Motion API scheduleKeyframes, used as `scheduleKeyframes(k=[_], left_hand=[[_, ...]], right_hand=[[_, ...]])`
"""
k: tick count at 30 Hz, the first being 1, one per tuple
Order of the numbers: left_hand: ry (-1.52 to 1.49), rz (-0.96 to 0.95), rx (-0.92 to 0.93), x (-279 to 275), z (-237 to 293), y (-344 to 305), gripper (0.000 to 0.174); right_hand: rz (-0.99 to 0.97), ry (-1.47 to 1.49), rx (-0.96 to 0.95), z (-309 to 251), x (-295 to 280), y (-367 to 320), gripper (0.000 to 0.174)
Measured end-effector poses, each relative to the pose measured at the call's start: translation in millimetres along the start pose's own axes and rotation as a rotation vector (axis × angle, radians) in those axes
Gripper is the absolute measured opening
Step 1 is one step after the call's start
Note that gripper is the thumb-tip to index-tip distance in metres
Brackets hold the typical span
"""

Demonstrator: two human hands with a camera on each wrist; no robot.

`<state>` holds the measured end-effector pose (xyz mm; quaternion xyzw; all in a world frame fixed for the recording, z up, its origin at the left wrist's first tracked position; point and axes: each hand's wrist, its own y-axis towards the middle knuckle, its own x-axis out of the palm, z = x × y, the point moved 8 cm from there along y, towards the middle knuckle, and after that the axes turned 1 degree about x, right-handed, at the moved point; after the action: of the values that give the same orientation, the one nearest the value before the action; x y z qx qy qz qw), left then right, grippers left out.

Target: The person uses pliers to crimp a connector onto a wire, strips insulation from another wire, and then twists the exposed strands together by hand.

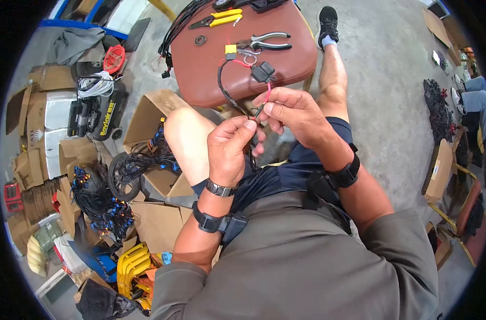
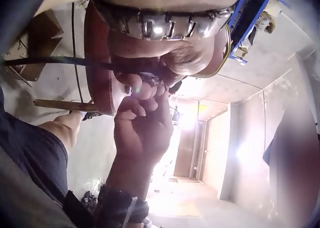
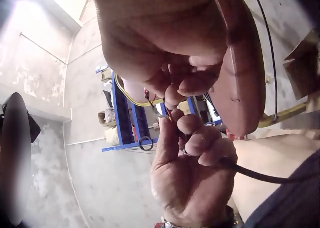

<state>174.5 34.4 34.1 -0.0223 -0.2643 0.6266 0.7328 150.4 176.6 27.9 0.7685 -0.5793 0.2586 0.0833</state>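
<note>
L hand (image 1: pixel 229 152), R hand (image 1: pixel 293 114) both pinch wire (image 1: pixel 219 81) nr stool (image 1: pixel 195 72)

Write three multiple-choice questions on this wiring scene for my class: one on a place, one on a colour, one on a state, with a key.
1. Where do the yellow-handled pliers lie? A) on the brown seat B) on the floor C) in a box
2. What colour is the thin wire below the black holder? A) blue B) red C) green
3. What are the left hand and right hand doing? A) lying flat B) gripping pliers C) pinching the harness
Key: 1 A, they rest on the seat top; 2 B, it shows red; 3 C, fingers of both curl round the wires.
</note>
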Motion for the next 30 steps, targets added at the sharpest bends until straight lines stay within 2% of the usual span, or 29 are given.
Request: scheduleKeyframes(k=[6,15,21,30], left_hand=[[-0.041,0.057,-0.051,-3,-7,8,0.02],[-0.164,-0.046,-0.138,11,-11,18,0.019],[-0.2,-0.042,-0.213,14,-14,20,0.022],[-0.297,-0.06,-0.197,10,-16,22,0.019]], right_hand=[[0.048,-0.068,0.006,-5,-5,2,0.021],[0.066,-0.123,-0.017,-14,-16,3,0.02],[0.054,-0.183,-0.012,-17,-17,4,0.02],[0.037,-0.153,0.029,-14,-8,11,0.02]])
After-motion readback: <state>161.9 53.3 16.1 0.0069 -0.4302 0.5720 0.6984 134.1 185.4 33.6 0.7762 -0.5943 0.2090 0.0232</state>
